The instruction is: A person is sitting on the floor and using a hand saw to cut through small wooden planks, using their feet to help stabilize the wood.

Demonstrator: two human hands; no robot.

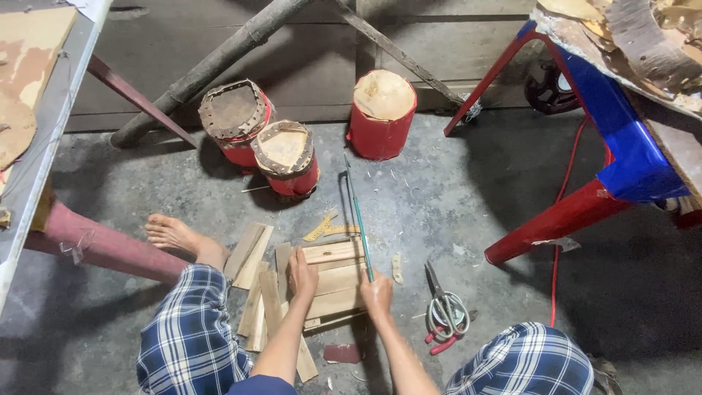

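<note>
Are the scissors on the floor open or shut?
Shut: the scissors lie flat on the concrete, blades together pointing away, right of the right hand.

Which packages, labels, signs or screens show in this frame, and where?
None: no package, label, sign or screen shows.
Nearest to containers: three red cylinders standing on the floor beyond the wooden slats, tan or brown on top.

Head-worn, looking steeply down at the concrete floor (453,212) from seated height — near, facing forward toward the wall.
</note>
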